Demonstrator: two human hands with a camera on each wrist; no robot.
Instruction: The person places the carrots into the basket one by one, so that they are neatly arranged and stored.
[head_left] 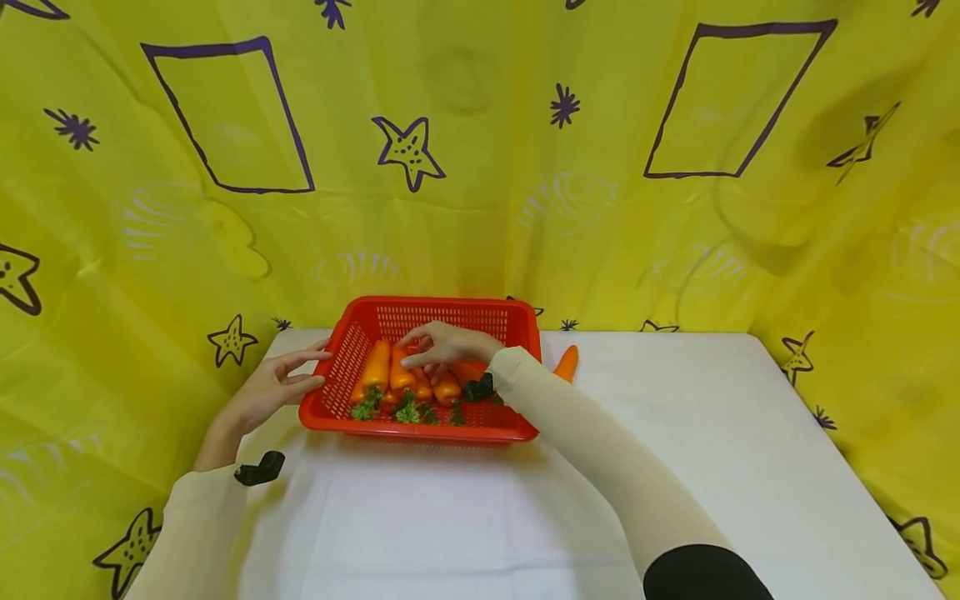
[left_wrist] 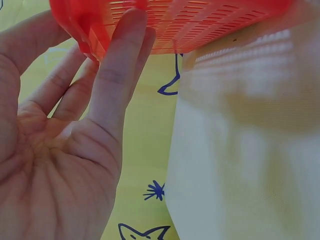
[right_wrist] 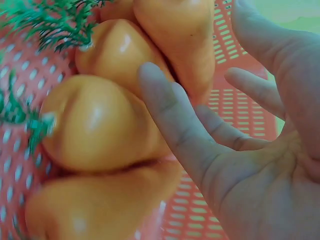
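Note:
Several orange toy carrots point(head_left: 378, 367) with green leafy tops point(head_left: 408, 410) lie side by side in a red plastic basket point(head_left: 420, 432). My left hand point(head_left: 273, 387) is at the basket's left side, its extended fingers touching the rim and outer wall. In the left wrist view, the thumb point(left_wrist: 107, 80) overlaps the slotted wall, with the other fingers spread behind it. Inside the basket, my right hand point(head_left: 442, 346) is over the carrots, fingers spread and holding nothing. One fingertip overlaps a carrot point(right_wrist: 100, 122) in the right wrist view.
Another orange carrot point(head_left: 567, 364) lies on the white table point(head_left: 675, 433), just right of the basket and partly hidden by my right sleeve. A yellow patterned curtain point(head_left: 480, 233) rises behind the table and along both sides.

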